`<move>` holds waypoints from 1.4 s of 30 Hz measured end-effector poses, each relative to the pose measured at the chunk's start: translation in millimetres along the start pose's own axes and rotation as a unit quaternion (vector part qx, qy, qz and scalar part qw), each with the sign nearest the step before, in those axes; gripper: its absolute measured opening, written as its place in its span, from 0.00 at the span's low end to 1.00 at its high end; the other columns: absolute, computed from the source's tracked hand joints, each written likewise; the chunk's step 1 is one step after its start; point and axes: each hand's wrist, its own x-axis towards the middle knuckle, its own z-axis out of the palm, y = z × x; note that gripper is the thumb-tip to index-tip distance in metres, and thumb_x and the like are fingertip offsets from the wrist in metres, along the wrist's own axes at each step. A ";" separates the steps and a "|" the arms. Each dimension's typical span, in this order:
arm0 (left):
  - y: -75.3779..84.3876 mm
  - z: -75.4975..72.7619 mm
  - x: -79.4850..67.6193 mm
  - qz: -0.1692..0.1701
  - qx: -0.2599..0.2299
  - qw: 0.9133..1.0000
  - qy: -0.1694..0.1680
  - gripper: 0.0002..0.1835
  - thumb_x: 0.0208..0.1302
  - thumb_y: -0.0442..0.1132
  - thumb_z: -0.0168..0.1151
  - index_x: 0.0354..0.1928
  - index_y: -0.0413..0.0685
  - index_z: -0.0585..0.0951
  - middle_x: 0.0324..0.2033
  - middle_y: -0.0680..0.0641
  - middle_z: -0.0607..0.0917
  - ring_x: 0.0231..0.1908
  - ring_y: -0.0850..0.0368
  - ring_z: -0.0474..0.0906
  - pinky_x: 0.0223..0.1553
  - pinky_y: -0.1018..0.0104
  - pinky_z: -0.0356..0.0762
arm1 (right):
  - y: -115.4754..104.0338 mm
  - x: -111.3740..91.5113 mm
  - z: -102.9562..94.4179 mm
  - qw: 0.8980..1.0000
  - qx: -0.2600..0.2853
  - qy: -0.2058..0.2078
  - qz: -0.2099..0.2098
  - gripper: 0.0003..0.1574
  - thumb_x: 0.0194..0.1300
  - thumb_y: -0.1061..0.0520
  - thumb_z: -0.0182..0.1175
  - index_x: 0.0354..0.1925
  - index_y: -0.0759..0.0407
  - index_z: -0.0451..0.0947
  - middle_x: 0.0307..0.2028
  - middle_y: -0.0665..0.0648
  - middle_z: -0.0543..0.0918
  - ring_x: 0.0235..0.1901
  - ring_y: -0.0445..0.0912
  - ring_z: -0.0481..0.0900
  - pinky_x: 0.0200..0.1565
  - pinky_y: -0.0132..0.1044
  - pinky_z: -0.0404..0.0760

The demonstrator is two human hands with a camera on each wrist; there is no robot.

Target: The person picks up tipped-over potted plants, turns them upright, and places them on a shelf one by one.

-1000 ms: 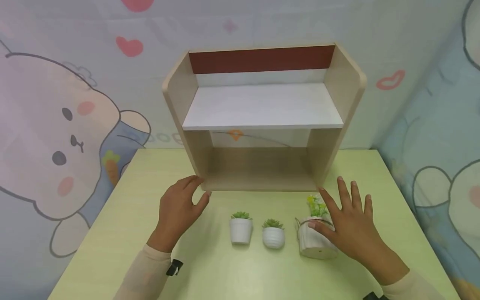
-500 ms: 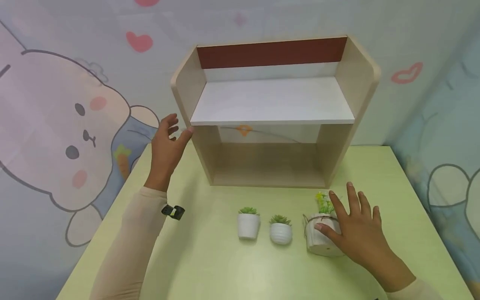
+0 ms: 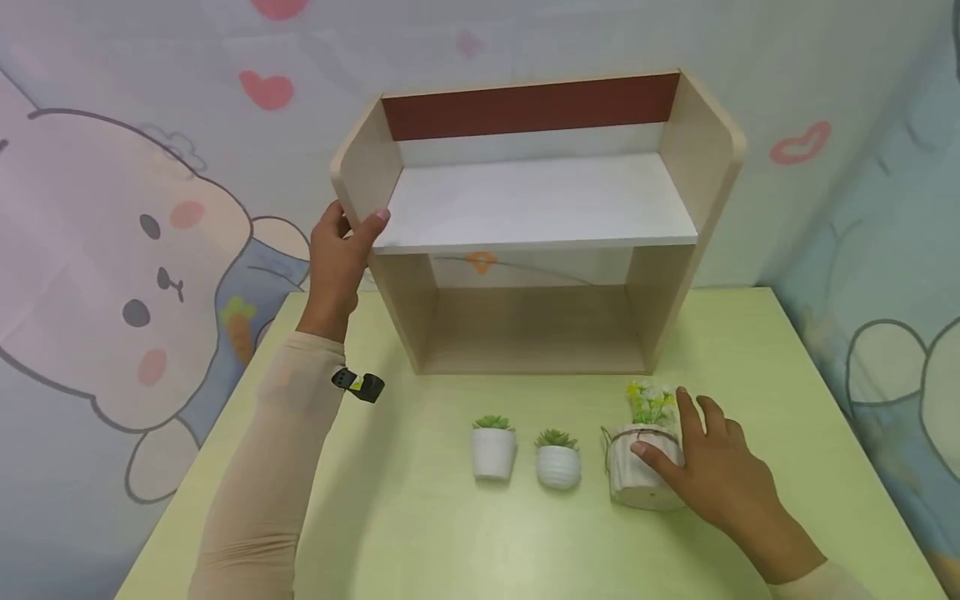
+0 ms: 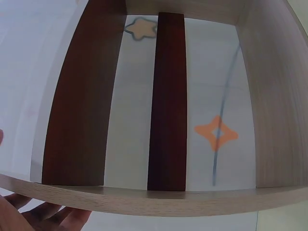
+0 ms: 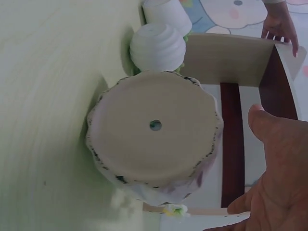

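In the head view my left hand [image 3: 336, 262] grips the left side panel of a small two-tier shelf [image 3: 536, 204]. Its thumb lies inside, above the white board, and its fingers are outside the panel. The left wrist view shows these fingers [image 4: 45, 214] behind the panel's edge. My right hand [image 3: 723, 483] is spread beside a white flower pot [image 3: 641, 467] with yellow and white flowers. In the right wrist view thumb and fingers stand apart from that pot [image 5: 154, 130], which lies on its side, holed base toward the camera.
Two small white succulent pots, a smooth one [image 3: 493, 454] and a ribbed one [image 3: 558, 467], lie left of the flower pot on the light green table [image 3: 442, 542]. Behind the shelf hangs a cartoon-printed backdrop [image 3: 187, 50].
My left hand has gone up from the shelf's lower left corner and taken hold of its side panel. The right hand stays beside the flower pot, its fingers now slightly more bent.
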 end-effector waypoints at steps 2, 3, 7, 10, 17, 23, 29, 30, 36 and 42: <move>0.3 -1.7 1.2 0.001 0.015 1.000 0.007 0.32 0.68 0.49 0.69 0.71 0.49 0.75 0.64 0.41 0.79 0.60 0.46 0.78 0.62 0.44 0.77 | 0.9 0.6 2.4 1.000 0.005 -0.007 0.008 0.69 0.69 0.20 0.53 0.80 0.69 0.47 0.70 0.79 0.61 0.59 0.77 0.70 0.21 0.57 0.76; 0.6 -2.6 1.6 0.002 0.024 1.000 0.012 0.31 0.68 0.47 0.69 0.71 0.48 0.75 0.64 0.41 0.79 0.60 0.46 0.78 0.62 0.44 0.77 | 1.8 1.1 3.8 1.000 0.007 -0.011 0.012 0.70 0.69 0.19 0.52 0.81 0.70 0.47 0.69 0.79 0.62 0.58 0.76 0.72 0.21 0.57 0.76; 3.0 -5.4 2.3 0.007 0.043 0.999 0.022 0.30 0.68 0.38 0.68 0.71 0.45 0.75 0.64 0.40 0.80 0.60 0.44 0.79 0.62 0.44 0.77 | 4.6 3.3 8.6 0.999 0.011 -0.030 0.021 0.70 0.69 0.18 0.51 0.81 0.69 0.46 0.64 0.80 0.67 0.47 0.71 0.81 0.21 0.53 0.75; 4.8 -6.2 1.3 0.008 0.045 0.999 0.022 0.30 0.66 0.33 0.68 0.71 0.44 0.76 0.64 0.39 0.80 0.60 0.44 0.79 0.62 0.44 0.77 | 5.4 4.4 11.6 0.998 0.021 -0.047 0.023 0.70 0.69 0.18 0.51 0.81 0.69 0.45 0.62 0.81 0.68 0.37 0.62 0.84 0.19 0.49 0.73; 8.8 -3.5 -1.1 0.012 0.038 0.999 0.005 0.31 0.65 0.29 0.67 0.71 0.44 0.75 0.63 0.38 0.80 0.61 0.44 0.77 0.62 0.44 0.77 | 6.1 10.5 18.1 0.990 0.067 -0.114 0.055 0.79 0.68 0.17 0.49 0.77 0.79 0.32 0.63 0.85 0.71 0.41 0.69 0.85 0.29 0.55 0.79; 8.7 -5.5 -4.2 0.004 0.034 0.999 0.005 0.30 0.65 0.29 0.68 0.70 0.44 0.76 0.62 0.38 0.80 0.60 0.45 0.78 0.62 0.45 0.77 | 7.5 17.6 21.9 0.978 0.122 -0.153 0.070 0.81 0.66 0.20 0.56 0.75 0.84 0.33 0.41 0.77 0.84 0.37 0.64 0.86 0.38 0.59 0.82; 9.9 -8.6 -5.2 0.008 0.039 0.999 0.006 0.31 0.66 0.29 0.67 0.71 0.43 0.75 0.64 0.39 0.79 0.61 0.45 0.77 0.63 0.45 0.76 | 8.9 20.5 23.4 0.977 0.139 -0.145 0.067 0.81 0.64 0.23 0.61 0.76 0.82 0.34 0.57 0.89 0.74 0.48 0.75 0.82 0.45 0.64 0.82; 10.0 -8.8 -5.3 0.008 0.041 0.999 0.005 0.31 0.66 0.29 0.67 0.71 0.43 0.75 0.64 0.39 0.79 0.61 0.45 0.77 0.63 0.45 0.76 | 9.7 20.1 23.4 0.977 0.143 -0.144 0.068 0.81 0.64 0.23 0.62 0.76 0.82 0.34 0.58 0.89 0.72 0.49 0.76 0.81 0.46 0.65 0.82; 9.9 -10.0 -6.6 0.003 0.056 0.998 0.000 0.31 0.67 0.30 0.67 0.72 0.45 0.74 0.65 0.40 0.79 0.62 0.44 0.77 0.63 0.45 0.76 | 12.9 10.7 24.0 0.972 0.177 -0.134 0.074 0.78 0.63 0.28 0.66 0.79 0.77 0.36 0.63 0.86 0.71 0.54 0.76 0.79 0.49 0.64 0.81; 11.0 -10.2 -7.5 0.010 0.063 0.998 -0.003 0.31 0.68 0.30 0.66 0.72 0.43 0.73 0.65 0.39 0.79 0.62 0.44 0.77 0.63 0.44 0.76 | 11.6 -5.2 29.4 0.975 0.212 -0.059 0.044 0.73 0.60 0.37 0.73 0.77 0.78 0.43 0.65 0.86 0.68 0.61 0.78 0.73 0.55 0.68 0.77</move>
